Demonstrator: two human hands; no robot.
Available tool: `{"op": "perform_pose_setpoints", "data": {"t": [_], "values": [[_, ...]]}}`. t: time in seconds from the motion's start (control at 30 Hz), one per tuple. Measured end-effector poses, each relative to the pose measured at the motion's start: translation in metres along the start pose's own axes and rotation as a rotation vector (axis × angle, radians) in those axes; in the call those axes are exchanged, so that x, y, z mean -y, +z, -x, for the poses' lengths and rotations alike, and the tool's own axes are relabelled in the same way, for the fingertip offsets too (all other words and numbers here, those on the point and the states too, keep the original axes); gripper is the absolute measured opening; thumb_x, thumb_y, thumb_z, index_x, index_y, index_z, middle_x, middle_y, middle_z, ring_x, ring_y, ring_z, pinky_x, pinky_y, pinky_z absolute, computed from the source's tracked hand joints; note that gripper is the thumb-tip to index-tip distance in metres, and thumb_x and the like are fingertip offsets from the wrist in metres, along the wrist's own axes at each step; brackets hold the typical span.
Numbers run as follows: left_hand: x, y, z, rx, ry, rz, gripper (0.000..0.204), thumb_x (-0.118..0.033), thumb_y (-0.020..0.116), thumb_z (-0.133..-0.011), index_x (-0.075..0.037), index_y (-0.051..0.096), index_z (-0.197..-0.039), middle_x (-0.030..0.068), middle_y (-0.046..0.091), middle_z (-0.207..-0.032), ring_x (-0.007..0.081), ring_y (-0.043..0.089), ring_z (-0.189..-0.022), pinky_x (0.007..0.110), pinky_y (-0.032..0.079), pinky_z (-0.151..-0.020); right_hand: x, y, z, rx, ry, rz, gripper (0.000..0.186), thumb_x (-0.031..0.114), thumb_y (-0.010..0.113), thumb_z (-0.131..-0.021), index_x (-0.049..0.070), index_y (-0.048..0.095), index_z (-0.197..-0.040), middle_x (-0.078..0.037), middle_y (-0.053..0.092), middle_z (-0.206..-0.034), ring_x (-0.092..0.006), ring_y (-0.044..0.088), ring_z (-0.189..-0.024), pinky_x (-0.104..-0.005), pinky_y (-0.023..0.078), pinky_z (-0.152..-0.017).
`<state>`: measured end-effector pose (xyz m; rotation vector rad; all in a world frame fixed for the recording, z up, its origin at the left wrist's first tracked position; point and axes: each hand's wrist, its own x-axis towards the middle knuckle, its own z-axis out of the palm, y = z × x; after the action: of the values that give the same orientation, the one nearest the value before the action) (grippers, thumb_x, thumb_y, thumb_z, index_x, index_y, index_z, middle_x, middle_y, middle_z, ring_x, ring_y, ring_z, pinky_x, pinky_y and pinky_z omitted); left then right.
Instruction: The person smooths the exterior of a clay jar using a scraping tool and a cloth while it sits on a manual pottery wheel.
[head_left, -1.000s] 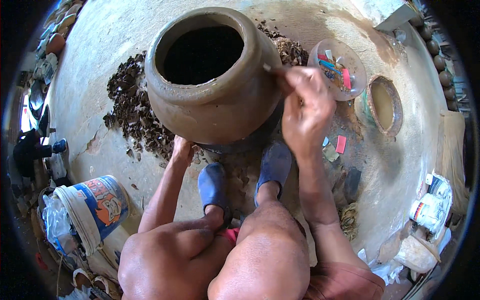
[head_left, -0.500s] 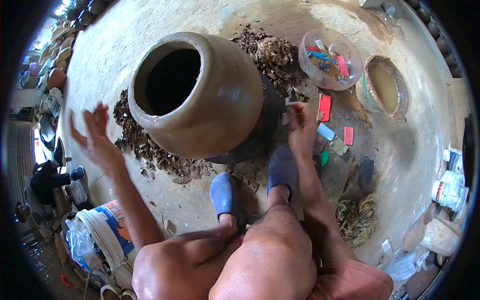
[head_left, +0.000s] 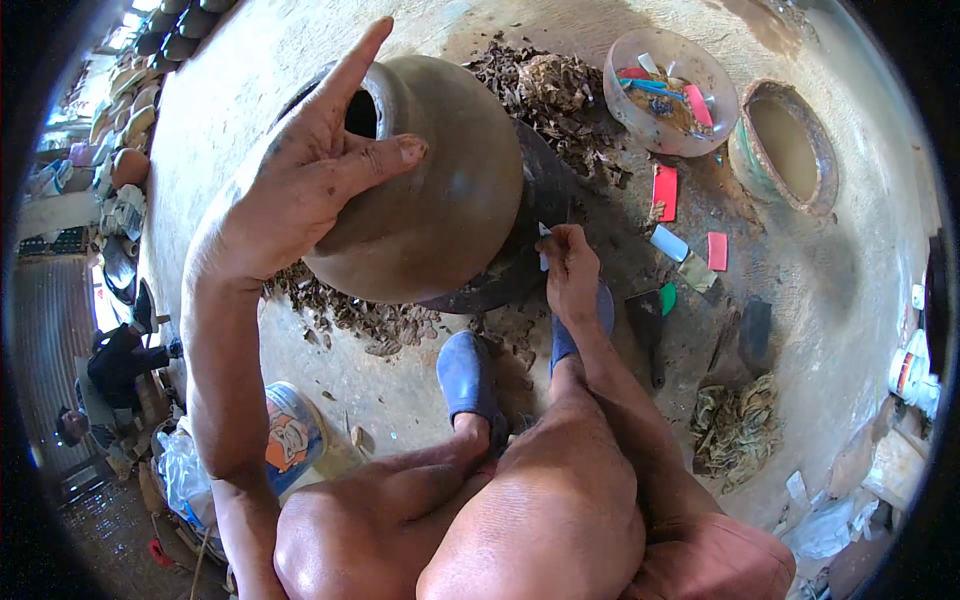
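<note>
A large, round-bellied clay pot [head_left: 455, 190] leans with its mouth toward the upper left, on a dark round base [head_left: 548, 190]. My left hand [head_left: 285, 190] is raised in front of the pot's mouth, with index finger and thumb stretched out and nothing in it. It hides much of the rim, and I cannot tell whether it touches the pot. Beside the base's near right edge, my right hand [head_left: 574, 278] pinches a small, flat white piece [head_left: 544, 246] between thumb and fingers. That piece is apart from the pot's wall.
Clay scraps [head_left: 350, 315] lie around the base. On the right are a clear bowl [head_left: 625, 110] of tools, a bucket [head_left: 745, 150] of murky water, flat coloured pieces [head_left: 665, 195] and a crumpled cloth [head_left: 735, 430]. A printed bucket [head_left: 295, 430] and another person [head_left: 120, 375] are at left.
My left hand has swung up and rightward, over the pot's mouth. My right hand has moved slightly left and down, still pinching the white piece. The view has shifted a little.
</note>
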<state>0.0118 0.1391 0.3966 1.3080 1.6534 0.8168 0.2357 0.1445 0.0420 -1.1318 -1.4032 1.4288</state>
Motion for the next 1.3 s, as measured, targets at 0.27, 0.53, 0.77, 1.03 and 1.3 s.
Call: {"op": "perform_pose_setpoints", "data": {"t": [0.27, 0.53, 0.77, 1.03, 1.3], "values": [[-0.003, -0.001, 0.001, 0.033, 0.016, 0.084, 0.086, -0.016, 0.072, -0.099, -0.019, 0.023, -0.169, 0.0115, 0.078, -0.104, 0.0118, 0.072, -0.095, 0.030, 0.054, -0.097, 0.012, 0.002, 0.003, 0.014, -0.042, -0.091, 0.016, 0.016, 0.060, -0.106, 0.001, 0.061, -0.110, -0.011, 0.064, -0.084, -0.0183, 0.057, -0.075, -0.0357, 0.049, -0.071], [-0.009, -0.008, -0.004, -0.130, -0.072, -0.061, 0.087, -0.016, 0.073, -0.099, -0.012, 0.021, -0.169, 0.0040, 0.072, -0.102, 0.0098, 0.067, -0.095, 0.027, 0.053, -0.089, 0.011, -0.004, -0.012, 0.024, -0.057, -0.031, 0.015, 0.017, 0.062, -0.105, 0.003, 0.061, -0.109, -0.008, 0.061, -0.078, -0.0173, 0.054, -0.069, -0.0342, 0.046, -0.065], [0.006, -0.007, -0.014, -0.174, -0.016, 0.200, 0.100, -0.016, 0.079, -0.095, 0.002, 0.012, -0.167, -0.0050, 0.053, -0.073, 0.0023, 0.045, -0.059, 0.021, 0.041, -0.056, 0.004, -0.003, -0.021, 0.009, -0.055, -0.082, 0.007, 0.008, 0.059, -0.105, 0.003, 0.061, -0.109, -0.002, 0.058, -0.082, -0.0102, 0.049, -0.073, -0.0282, 0.043, -0.070], [-0.008, 0.002, -0.009, -0.203, -0.095, 0.263, 0.090, -0.014, 0.078, -0.095, -0.002, 0.023, -0.166, 0.0085, 0.064, -0.120, 0.0129, 0.062, -0.099, 0.028, 0.051, -0.091, 0.020, -0.006, -0.017, -0.039, -0.056, 0.073, 0.014, 0.018, 0.061, -0.106, 0.005, 0.062, -0.107, -0.006, 0.059, -0.078, -0.0135, 0.052, -0.070, -0.0323, 0.044, -0.065], [-0.006, -0.010, -0.009, -0.210, -0.133, 0.290, 0.087, -0.012, 0.075, -0.097, -0.001, 0.023, -0.166, 0.0133, 0.063, -0.124, 0.0183, 0.063, -0.114, 0.031, 0.050, -0.103, 0.037, 0.004, -0.009, 0.028, -0.036, 0.103, 0.006, 0.003, 0.058, -0.106, 0.000, 0.061, -0.111, -0.001, 0.062, -0.089, -0.0084, 0.048, -0.077, -0.0261, 0.042, -0.074]]}}
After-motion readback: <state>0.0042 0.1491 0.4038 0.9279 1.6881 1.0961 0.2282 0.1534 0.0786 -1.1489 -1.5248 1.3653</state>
